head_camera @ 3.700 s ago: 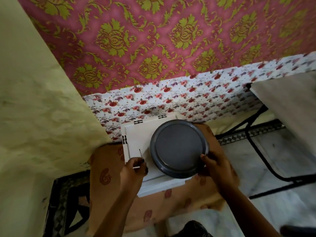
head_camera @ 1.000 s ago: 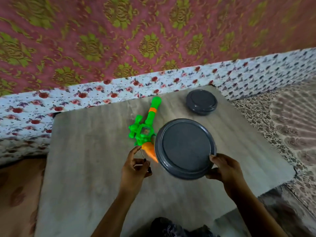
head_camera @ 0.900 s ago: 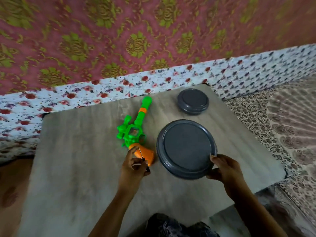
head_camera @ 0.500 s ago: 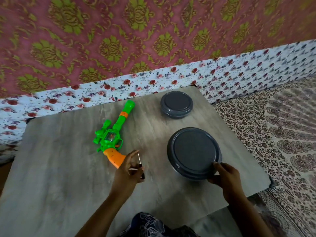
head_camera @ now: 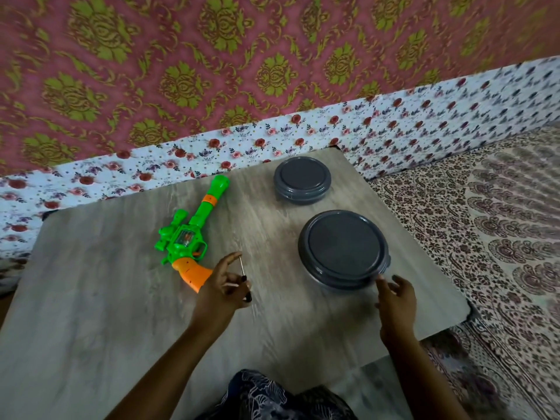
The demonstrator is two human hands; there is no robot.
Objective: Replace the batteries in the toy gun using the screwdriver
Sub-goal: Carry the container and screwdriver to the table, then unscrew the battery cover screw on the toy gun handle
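Two hands (head_camera: 224, 286) nearby, toy gun (head_camera: 189, 237) left

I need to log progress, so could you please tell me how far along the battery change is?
Barely begun. Set out: the toy gun lies on the table beside two lidded grey containers. In hand: the left hand holds the screwdriver; the right hand is at the larger container. Left: unscrewing, swapping batteries, closing up.

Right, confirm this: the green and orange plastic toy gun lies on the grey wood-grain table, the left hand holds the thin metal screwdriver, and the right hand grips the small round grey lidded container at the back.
One thing is wrong. The head view shows the right hand at the large round grey lidded container in front, fingers loose beside its rim. The small round grey lidded container stands untouched behind. The rest holds.
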